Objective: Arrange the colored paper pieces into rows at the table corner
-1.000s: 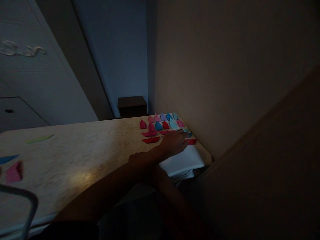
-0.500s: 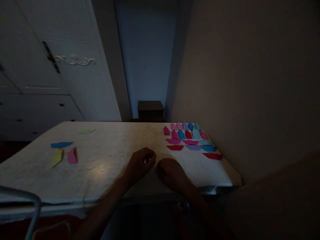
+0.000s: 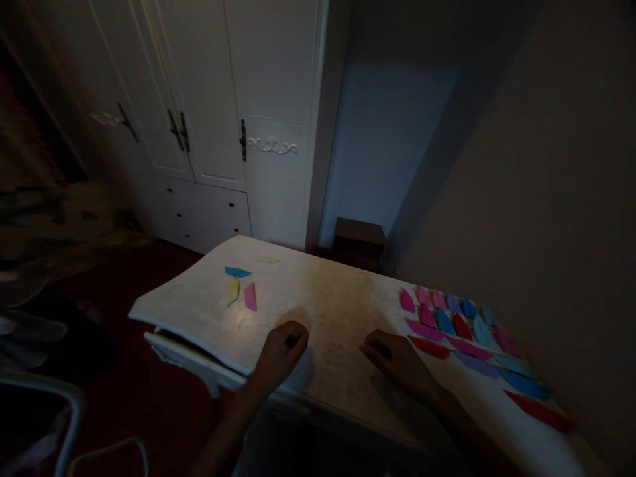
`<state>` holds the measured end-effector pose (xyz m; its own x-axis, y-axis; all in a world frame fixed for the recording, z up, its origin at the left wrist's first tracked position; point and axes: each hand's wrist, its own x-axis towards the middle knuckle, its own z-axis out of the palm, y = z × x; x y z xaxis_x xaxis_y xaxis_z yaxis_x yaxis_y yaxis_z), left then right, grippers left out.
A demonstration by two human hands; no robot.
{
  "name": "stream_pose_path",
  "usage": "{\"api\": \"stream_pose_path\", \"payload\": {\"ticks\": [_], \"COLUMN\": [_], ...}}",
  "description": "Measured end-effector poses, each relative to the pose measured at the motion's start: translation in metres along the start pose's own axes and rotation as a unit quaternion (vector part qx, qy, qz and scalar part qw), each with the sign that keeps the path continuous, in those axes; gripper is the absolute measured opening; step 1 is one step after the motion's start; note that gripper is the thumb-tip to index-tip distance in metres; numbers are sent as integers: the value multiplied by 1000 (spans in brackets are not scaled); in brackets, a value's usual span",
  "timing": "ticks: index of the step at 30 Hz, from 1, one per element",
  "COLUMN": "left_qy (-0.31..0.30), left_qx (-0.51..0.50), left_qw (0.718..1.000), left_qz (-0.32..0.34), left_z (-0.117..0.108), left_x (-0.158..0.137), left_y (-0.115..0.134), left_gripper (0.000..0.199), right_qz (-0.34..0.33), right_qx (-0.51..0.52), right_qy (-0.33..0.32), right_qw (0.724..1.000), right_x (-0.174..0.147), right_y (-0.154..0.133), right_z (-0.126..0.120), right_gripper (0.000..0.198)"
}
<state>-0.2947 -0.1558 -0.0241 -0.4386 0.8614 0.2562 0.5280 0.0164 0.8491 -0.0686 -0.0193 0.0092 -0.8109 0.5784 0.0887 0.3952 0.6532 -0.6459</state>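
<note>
– Where are the hands?

– Both over the table [image 3: 340, 308], well apart. The left hand [image 3: 278, 351] is loosely curled, thumb near fingers; the right hand [image 3: 400, 361] is narrow too, and I cannot tell whether either holds anything

– What lies near the left?

– Beyond it, a pink paper [image 3: 251, 297] beside a yellow paper [image 3: 233, 291], then a blue paper [image 3: 237, 271] and a pale green paper [image 3: 267, 259]

– And the right?

– A red paper boat [image 3: 430, 347], near rows of coloured folded papers [image 3: 462, 326] by the wall [image 3: 511, 199]

A white wardrobe [image 3: 275, 79] stands dimly lit — red floor [image 3: 173, 391], 1 brown cabinet [image 3: 358, 230] beyond.
</note>
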Motion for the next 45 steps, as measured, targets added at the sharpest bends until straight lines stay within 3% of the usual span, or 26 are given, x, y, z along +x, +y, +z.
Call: {"api": "stream_pose_path", "payload": {"ticks": [4, 10, 13, 15, 19, 23, 28, 36, 45], "left_qy": [51, 51, 46, 42, 62, 85, 85, 74, 75], "left_qx": [-81, -125, -150, -165, -191, -210, -224, -231, -189], "left_qw": [994, 988, 984, 983, 977, 972, 968, 968, 978], "left_qz": [-57, -79, -78, -73, -66, -65, -68, -61, -48], "left_z": [-2, -4, -6, -6, -5, -4, -4, -5, -5], "left_x": [2, 3, 1, 1, 1, 0, 0, 1, 2], "left_y": [-6, -10, -11, -11, -10, -9, -9, -11, -13], "left_gripper": [22, 19, 18, 16, 14, 14, 15, 15, 16], "right_qz": [-90, -170, -162, -147, -109, -89, -108, -117, -188], "right_qx": [8, -38, -132, -156, -189, -225, -263, -288, -134], "right_qy": [3, 11, -5, -1, 1, -15, -42, -24, 116], "right_qw": [996, 985, 978, 977, 976, 970, 958, 950, 966], "right_x": [68, 187, 231, 254, 288, 313, 319, 274, 192], "right_y": [-21, -49, -62, -68, -74, -77, -81, -74, -42], "right_z": [15, 59, 84, 102, 131, 144, 140, 125, 90], "right_gripper": [26, 17, 14, 22, 40, 40, 27, 38, 30]}}
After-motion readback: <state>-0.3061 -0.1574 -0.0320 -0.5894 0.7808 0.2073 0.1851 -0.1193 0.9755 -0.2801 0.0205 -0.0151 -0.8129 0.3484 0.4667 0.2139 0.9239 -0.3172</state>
